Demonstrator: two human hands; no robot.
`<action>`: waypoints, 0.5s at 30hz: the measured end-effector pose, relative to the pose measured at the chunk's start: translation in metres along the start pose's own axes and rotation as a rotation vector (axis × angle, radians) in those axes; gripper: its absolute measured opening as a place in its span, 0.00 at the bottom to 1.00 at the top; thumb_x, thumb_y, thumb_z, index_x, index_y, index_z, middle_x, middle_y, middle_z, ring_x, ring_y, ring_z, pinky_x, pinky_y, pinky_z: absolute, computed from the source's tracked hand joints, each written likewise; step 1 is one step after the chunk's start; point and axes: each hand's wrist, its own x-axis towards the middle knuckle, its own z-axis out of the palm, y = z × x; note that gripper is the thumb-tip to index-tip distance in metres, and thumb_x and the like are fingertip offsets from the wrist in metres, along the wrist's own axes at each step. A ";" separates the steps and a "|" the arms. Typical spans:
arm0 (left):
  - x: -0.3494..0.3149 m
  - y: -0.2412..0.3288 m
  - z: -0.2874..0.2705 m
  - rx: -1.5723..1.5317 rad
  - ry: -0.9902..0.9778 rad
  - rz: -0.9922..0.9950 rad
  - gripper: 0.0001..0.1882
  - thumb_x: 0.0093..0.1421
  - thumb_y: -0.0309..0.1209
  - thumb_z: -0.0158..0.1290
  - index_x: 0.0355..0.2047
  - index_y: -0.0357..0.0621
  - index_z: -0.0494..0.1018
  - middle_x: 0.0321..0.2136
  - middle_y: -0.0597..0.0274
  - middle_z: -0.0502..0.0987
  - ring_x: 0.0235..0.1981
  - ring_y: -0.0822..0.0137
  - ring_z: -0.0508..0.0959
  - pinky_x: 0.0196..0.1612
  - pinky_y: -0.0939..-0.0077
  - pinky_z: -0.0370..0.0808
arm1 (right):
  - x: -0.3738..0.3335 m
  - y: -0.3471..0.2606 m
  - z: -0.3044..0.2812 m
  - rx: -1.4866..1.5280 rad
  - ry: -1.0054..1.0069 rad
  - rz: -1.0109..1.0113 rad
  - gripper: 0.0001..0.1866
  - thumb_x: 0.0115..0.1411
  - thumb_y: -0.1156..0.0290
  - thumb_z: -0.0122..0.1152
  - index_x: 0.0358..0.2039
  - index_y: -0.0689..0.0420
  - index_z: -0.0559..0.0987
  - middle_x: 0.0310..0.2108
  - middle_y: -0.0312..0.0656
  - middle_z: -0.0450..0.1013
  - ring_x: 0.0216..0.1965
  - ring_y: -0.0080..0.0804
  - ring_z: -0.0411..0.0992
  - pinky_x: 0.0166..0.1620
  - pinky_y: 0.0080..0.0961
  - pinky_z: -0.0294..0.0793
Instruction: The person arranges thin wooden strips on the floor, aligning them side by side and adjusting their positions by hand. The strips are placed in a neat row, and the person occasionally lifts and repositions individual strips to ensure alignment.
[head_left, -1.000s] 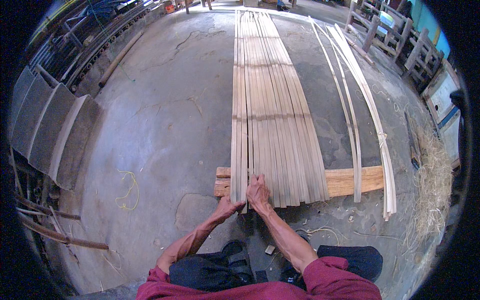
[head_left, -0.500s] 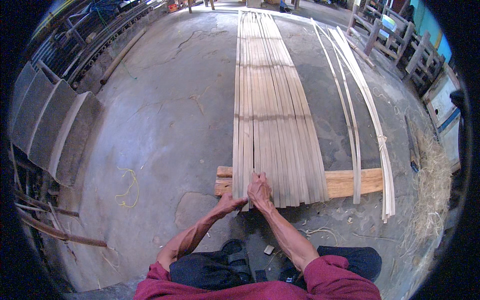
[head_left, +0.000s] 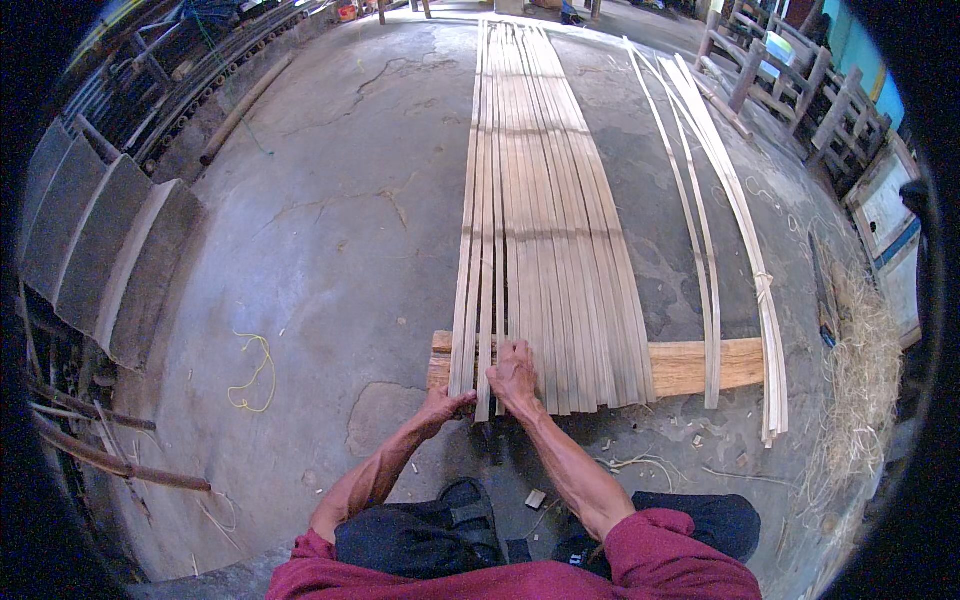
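Long, flat, pale strips that look like split bamboo (head_left: 560, 300) lie side by side, running away from me, with thin dark cross bands at intervals. Their near ends rest across a wooden plank (head_left: 705, 368). My left hand (head_left: 443, 405) is closed on the near ends of the leftmost strips (head_left: 466, 340), which stand a little apart from the others. Close by on the right, my right hand (head_left: 514, 380) has its fingers curled down onto the strip ends beside a dark gap. Its fingertips are partly hidden.
Right of the layer lie two loose strips (head_left: 704, 260) and a tied bundle of strips (head_left: 762, 290). Fibre shavings (head_left: 862, 390) heap at the far right. Yellow string (head_left: 262, 375) lies on the concrete floor at left, near bent grey sheets (head_left: 110, 250). A wooden block (head_left: 536, 499) sits between my feet.
My left hand has shifted left, drawing the leftmost strips with it. Dark gaps between the left strips have widened. My right hand has moved slightly left.
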 end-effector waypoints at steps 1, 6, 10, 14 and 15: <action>-0.001 0.001 0.000 0.037 0.015 0.010 0.19 0.51 0.40 0.55 0.37 0.38 0.70 0.27 0.64 0.74 0.25 0.71 0.73 0.29 0.77 0.69 | -0.002 -0.001 -0.003 0.094 0.005 0.030 0.22 0.47 0.73 0.50 0.45 0.65 0.64 0.37 0.56 0.63 0.39 0.53 0.65 0.40 0.43 0.68; -0.022 0.006 0.017 0.699 0.483 0.258 0.34 0.46 0.46 0.56 0.47 0.37 0.59 0.43 0.52 0.66 0.43 0.58 0.66 0.42 0.61 0.62 | 0.001 -0.009 -0.007 0.492 0.049 0.235 0.25 0.48 0.74 0.47 0.50 0.65 0.62 0.36 0.63 0.67 0.36 0.54 0.68 0.41 0.41 0.68; -0.041 0.010 0.038 1.201 0.546 0.620 0.39 0.43 0.47 0.56 0.49 0.37 0.56 0.52 0.51 0.54 0.53 0.54 0.52 0.49 0.55 0.49 | 0.003 -0.012 0.002 0.467 0.293 0.046 0.24 0.50 0.75 0.46 0.50 0.68 0.63 0.36 0.64 0.68 0.36 0.52 0.70 0.40 0.37 0.69; -0.044 0.006 0.051 1.418 0.286 0.627 0.39 0.44 0.46 0.55 0.51 0.36 0.55 0.53 0.51 0.54 0.54 0.55 0.52 0.49 0.56 0.50 | 0.003 -0.011 0.008 0.435 0.332 0.000 0.23 0.50 0.77 0.45 0.48 0.71 0.64 0.38 0.65 0.67 0.39 0.51 0.70 0.42 0.36 0.69; -0.041 0.005 0.053 1.424 0.300 0.635 0.38 0.44 0.45 0.55 0.52 0.37 0.55 0.53 0.52 0.54 0.54 0.55 0.52 0.48 0.56 0.50 | 0.002 -0.010 0.007 0.435 0.283 0.030 0.23 0.50 0.77 0.45 0.48 0.71 0.64 0.39 0.65 0.66 0.40 0.52 0.69 0.42 0.36 0.68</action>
